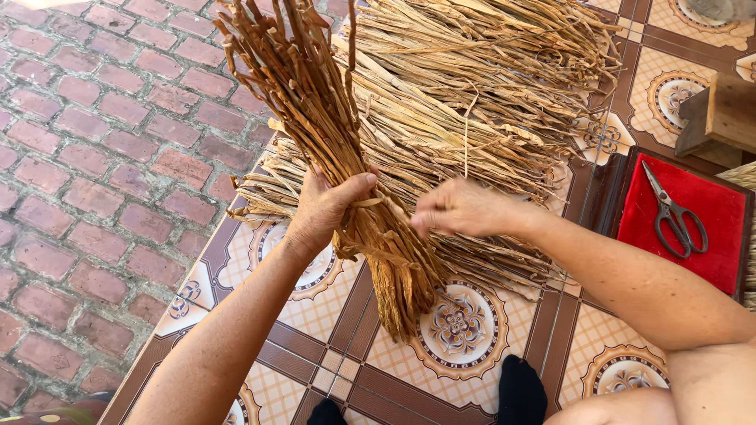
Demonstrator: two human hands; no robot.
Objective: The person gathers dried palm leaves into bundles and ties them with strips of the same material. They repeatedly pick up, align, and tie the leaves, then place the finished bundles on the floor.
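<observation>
Left hand (323, 208) grips one bundle (339, 149); perhaps one scissors (674, 212)

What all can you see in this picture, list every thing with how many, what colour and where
bundle of dried strips: one, reddish brown, upright at centre, held
pile of dried straw: one, pale tan, lying on the tiles behind the bundle
scissors: one pair, grey metal, on the red cloth
red cloth: one, red, at right on a dark tray
wooden block: one, brown, upper right
patterned tiles: cream and brown, underfoot
brick paving: reddish, left side
black socks: two, bottom edge
left hand: wrapped around the bundle
right hand: pinching a strip beside the bundle
</observation>
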